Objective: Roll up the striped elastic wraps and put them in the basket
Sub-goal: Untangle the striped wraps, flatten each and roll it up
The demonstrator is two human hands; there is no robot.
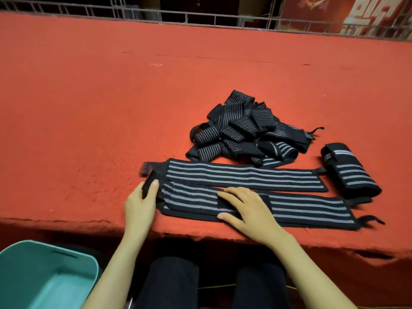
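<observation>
I have the near wrap (307, 210), a long flat black elastic band with grey stripes, under both hands. Its long axis runs left to right, along the front edge of the red felt-covered table (89, 108). My left hand (140, 201) is at the wrap's left end, thumb and fingers curled round the black tab there. My right hand (249, 210) lies flat and open on the wrap's middle, fingers straight, pressing it down. The free length runs away to the right of my left hand, so I judge the roll should start from that pinched end and travel rightward, my right hand giving way ahead of it. Just beyond the near wrap and parallel to it lies a second flat striped wrap (245, 177). Farther beyond is a tangled heap of striped wraps (240, 130), and off its right end a rolled striped wrap (347, 172). The teal plastic basket (26, 255) sits below and left of the near wrap, on my left hand's side.
</observation>
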